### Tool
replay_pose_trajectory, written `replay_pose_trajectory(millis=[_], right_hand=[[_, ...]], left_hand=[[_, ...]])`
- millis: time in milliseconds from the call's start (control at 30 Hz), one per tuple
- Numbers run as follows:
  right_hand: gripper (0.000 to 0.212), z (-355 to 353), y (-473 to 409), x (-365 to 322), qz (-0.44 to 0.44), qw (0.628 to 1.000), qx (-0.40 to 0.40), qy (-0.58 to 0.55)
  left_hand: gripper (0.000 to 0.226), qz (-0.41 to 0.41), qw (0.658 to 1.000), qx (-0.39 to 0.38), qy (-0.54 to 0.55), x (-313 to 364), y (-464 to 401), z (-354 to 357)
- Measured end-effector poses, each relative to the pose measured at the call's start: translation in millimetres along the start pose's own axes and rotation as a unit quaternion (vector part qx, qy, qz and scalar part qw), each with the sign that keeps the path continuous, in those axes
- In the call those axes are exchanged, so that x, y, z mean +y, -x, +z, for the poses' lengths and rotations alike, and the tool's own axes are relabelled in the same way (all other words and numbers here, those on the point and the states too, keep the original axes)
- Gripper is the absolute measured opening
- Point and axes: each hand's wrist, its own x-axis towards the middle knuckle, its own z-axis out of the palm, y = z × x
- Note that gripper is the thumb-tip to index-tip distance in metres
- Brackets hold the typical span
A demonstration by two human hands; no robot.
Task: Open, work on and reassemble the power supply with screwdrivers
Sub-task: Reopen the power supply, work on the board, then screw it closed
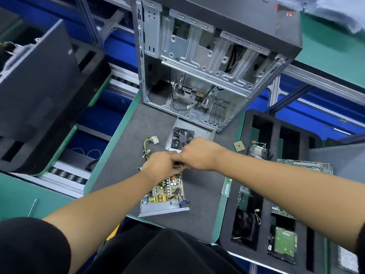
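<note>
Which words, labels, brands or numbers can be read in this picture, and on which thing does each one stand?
No text can be read.
Hard drive: its green label is too blurred to read.
Circuit board of the open power supply: any markings are too small.
Motherboard: print too small.
Chip: no legible marking.
Red spot on the computer case: blurred, no letters visible.

No legible text or labels anywhere.

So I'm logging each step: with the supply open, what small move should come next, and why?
Probably ease the two hands, left hand and right hand, apart: they meet over the open silver power supply tray, hiding what they pinch beside the grey fan cover.
</note>
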Motion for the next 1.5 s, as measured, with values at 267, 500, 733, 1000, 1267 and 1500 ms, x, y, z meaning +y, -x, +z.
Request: replay_pose_trajectory(millis=[267,500,733,1000,1267,1500], right_hand=[[0.036,-4.2,-1.7,-6.3,0.011,1.0,-0.014,0.022],[0.036,-6.5,-8.5,-12.5,0.087,0.993,-0.073,0.009],[0.033,-7.3,5.9,-8.7,0.013,0.999,-0.035,0.023],[0.033,5.8,-4.4,-17.7,0.177,0.98,-0.06,-0.06],[0.031,0.1,5.4,-0.6,-0.027,0.998,-0.046,0.022],[0.036,2.8,-8.5,-23.7,0.241,0.955,-0.117,-0.129]], left_hand=[[0.031,0.007,1.0,-0.006,-0.018,-4.7,-3.9,3.2],[0.019,0.029,0.999,-0.02,-0.034,-6.8,-8.5,4.0],[0.024,0.065,0.997,0.034,-0.007,-10.5,-6.4,8.7],[0.03,0.047,0.997,-0.018,-0.065,-9.0,-10.0,7.8],[0.024,0.056,0.997,-0.009,-0.046,-12.5,-11.7,11.1],[0.021,0.07,0.995,0.007,-0.068,-12.8,-13.2,14.1]])
